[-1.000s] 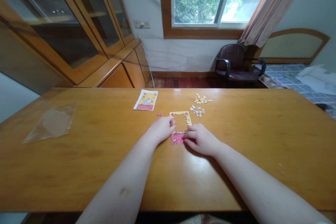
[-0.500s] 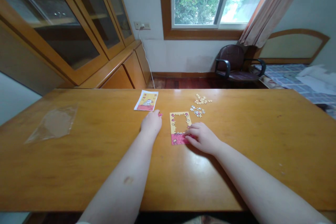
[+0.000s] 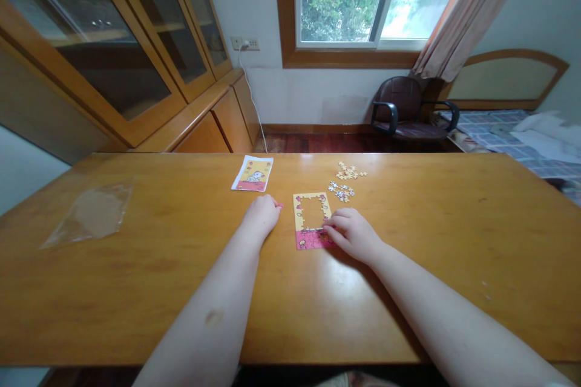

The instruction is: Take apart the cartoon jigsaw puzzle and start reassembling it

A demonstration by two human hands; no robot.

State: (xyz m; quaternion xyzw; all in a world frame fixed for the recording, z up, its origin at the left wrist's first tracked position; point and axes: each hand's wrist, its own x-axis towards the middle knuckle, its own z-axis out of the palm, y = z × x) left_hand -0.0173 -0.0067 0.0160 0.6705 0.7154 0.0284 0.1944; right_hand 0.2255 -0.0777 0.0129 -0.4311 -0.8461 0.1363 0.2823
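A small partly built jigsaw (image 3: 311, 217), a yellow border with a pink bottom band and a hollow middle, lies on the wooden table (image 3: 181, 290). My right hand (image 3: 353, 234) rests on the jigsaw's lower right corner, fingers curled against it. My left hand (image 3: 261, 216) sits just left of the jigsaw with its fingers pinched on a small pink puzzle piece (image 3: 279, 205) that peeks out at the fingertips.
Two small heaps of loose pieces (image 3: 344, 182) lie beyond the jigsaw to the right. A reference picture card (image 3: 253, 173) lies farther back on the left. A clear plastic bag (image 3: 91, 213) rests at the table's left. An office chair (image 3: 403, 110) stands behind the table.
My left hand left the jigsaw's left edge, reached to the loose pink piece on the table and closed on it. My right hand stayed on the lower right corner.
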